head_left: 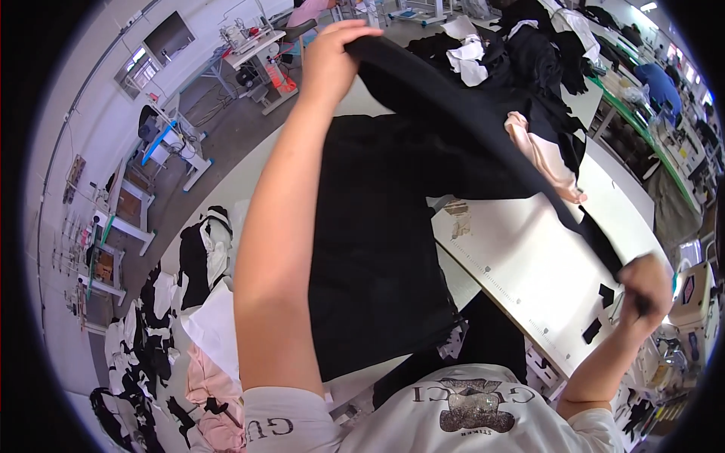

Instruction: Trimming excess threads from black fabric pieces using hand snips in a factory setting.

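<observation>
A long piece of black fabric [461, 98] is stretched slantwise above the table between my two hands. At the far side, my left hand [332, 60] is closed on one end, its arm reaching well forward. My right hand [647, 291], a little blurred, grips the other end at the right. Beneath lies flat black fabric [370, 249], its near edge showing several layers. A pale pink fabric piece [540, 155] shows just beyond the stretched cloth. The white table [513, 249] has a ruler-like strip of marks along it.
Heaped black and white cloth [521, 45] lies at the far end. To the left are black and white scraps [151, 332] and pink fabric [211, 377]. A sewing machine [687, 302] stands close at right. Other workstations [253, 57] line the room, with a person in blue [658, 87] far right.
</observation>
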{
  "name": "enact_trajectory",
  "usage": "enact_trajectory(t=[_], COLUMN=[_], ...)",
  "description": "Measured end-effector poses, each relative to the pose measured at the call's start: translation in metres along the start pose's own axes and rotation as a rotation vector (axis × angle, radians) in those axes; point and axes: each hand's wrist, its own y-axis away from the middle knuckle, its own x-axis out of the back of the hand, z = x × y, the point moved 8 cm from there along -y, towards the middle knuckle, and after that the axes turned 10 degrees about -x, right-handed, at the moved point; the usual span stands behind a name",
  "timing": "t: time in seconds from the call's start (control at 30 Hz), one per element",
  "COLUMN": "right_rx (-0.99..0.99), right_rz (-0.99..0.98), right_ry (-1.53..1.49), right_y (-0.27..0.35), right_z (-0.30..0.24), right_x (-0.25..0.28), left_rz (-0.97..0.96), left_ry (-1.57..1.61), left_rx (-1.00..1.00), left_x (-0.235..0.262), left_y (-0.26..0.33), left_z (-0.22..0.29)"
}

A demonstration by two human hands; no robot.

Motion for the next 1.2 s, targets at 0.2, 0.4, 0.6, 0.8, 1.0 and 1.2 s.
enact_trajectory(t=[0.2, 0.4, 0.6, 0.8, 1.0, 1.2], right_rx=[0.097, 0.108, 0.061, -0.474, -0.389, -0.369], right_rz=[-0.630, -0.871, -0.958, -0.453, -0.521, -0.450], right_ry=[-0.466, -0.453, -0.506, -0.267, -0.061, -0.023], right_y=[0.023, 0.133, 0.179, 0.099, 0.087, 0.107], right_z=[-0.080, -0.178, -0.187, 0.003, 0.117, 0.109], right_x=[-0.159, -0.336, -0.337, -0.271, -0.269, -0.236], left_rz=[-0.121, -0.336, -0.482, -0.642, -0.616, -0.550], left_ry=[-0.005, -0.333, -0.160, 0.256, -0.021, -0.195], left_rx=[0.345, 0.825, 0.535, 0.871, 0.844, 0.774], left_x=[0.079, 0.156, 0.138, 0.088, 0.091, 0.110], left_y=[0.155, 0.333, 0.328, 0.343, 0.369, 0.373], left_z=[-0.081, -0.125, 0.003, 0.176, 0.232, 0.243])
